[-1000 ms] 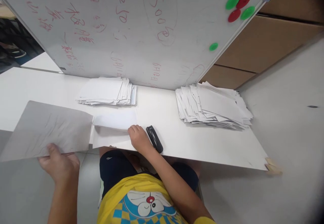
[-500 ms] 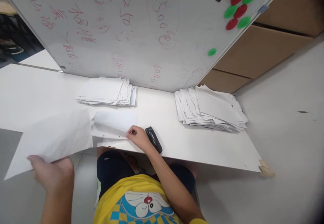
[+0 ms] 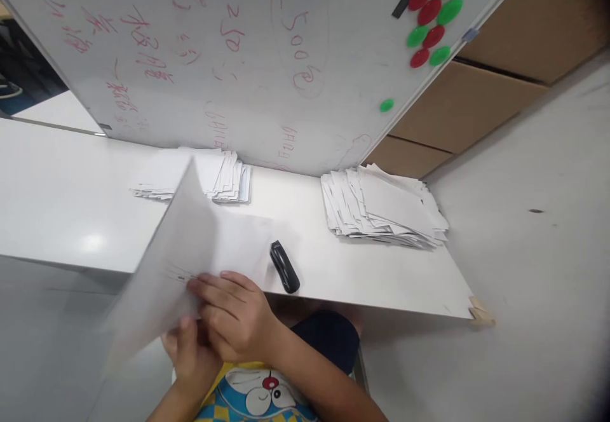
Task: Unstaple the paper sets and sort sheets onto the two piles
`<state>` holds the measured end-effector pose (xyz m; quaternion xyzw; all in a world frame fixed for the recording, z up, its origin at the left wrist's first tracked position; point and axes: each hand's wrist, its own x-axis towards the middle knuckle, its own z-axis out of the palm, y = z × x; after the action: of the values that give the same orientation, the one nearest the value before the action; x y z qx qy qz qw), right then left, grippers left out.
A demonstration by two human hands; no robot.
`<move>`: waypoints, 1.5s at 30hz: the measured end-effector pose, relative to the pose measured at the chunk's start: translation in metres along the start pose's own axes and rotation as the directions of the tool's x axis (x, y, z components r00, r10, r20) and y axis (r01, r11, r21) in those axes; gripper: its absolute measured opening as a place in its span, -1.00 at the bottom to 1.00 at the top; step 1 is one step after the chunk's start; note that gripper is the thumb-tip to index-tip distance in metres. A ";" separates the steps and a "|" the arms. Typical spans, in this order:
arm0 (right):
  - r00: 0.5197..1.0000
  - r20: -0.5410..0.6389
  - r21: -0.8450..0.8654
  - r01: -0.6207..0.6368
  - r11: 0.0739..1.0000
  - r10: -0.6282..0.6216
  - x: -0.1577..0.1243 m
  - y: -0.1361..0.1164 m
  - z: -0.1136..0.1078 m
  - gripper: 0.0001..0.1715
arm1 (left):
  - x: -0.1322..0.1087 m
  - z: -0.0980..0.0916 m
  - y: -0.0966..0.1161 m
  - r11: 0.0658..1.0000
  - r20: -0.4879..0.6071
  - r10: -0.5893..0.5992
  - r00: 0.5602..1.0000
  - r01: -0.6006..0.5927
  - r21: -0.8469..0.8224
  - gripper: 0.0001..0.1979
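Observation:
White sheets of paper point(image 3: 164, 263) stand raised and tilted at the table's front edge, blurred along the lower left. Below them, my left hand point(image 3: 190, 355) is closed on their lower edge with the thumb up. My right hand point(image 3: 241, 317) overlaps it, its fingers pressed together against the paper beside small dark marks. Part of a flat white page point(image 3: 241, 241) shows on the tabletop just behind the right hand; whether it joins the raised sheets I cannot tell. A black stapler point(image 3: 284, 267) lies right of my hands, touched by neither.
A paper stack point(image 3: 190, 168) sits at the back left, partly behind the raised sheets. A larger, uneven stack point(image 3: 386, 209) lies at the right on the white table point(image 3: 372, 276). Behind rises a whiteboard point(image 3: 257, 110) with writing and magnets, beside cardboard boxes point(image 3: 471, 101).
My left hand has moved right, bringing the paper in front of me, and now meets my right hand. The sheets have tilted up. My right hand has shifted slightly left and down.

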<state>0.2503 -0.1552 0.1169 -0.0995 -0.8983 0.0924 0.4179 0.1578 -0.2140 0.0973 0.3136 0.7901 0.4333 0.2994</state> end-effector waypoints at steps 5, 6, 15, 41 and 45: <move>0.954 0.017 0.072 -0.299 0.952 0.298 -0.034 -0.003 -0.038 -0.50 | -0.003 0.008 0.032 0.616 -0.136 -0.317 0.939 0.095 -0.782 -0.74; 0.865 -0.072 0.145 -0.484 0.863 0.497 -0.042 -0.004 -0.046 -0.35 | -0.004 0.009 0.037 0.546 -0.076 -0.303 0.950 0.107 -0.831 -0.73; 0.132 -0.085 0.853 -0.503 0.140 0.988 -0.102 0.015 -0.073 -0.59 | -0.001 0.059 0.029 0.500 0.197 -0.065 0.978 0.203 -0.842 -0.39; 0.108 -0.376 0.688 -0.632 0.356 0.920 -0.189 0.093 -0.158 -0.56 | 0.022 0.138 0.027 0.840 0.318 0.539 0.780 -0.474 -0.262 -0.75; 0.080 -0.493 0.657 -0.618 0.431 0.866 -0.196 0.102 -0.159 -0.64 | 0.020 0.141 0.028 0.769 0.372 0.624 0.688 -0.625 -0.134 -0.72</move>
<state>0.5066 -0.0936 0.0488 -0.5161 -0.3993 0.3638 0.6648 0.2571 -0.1162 0.0551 0.6446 0.5596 0.4349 0.2866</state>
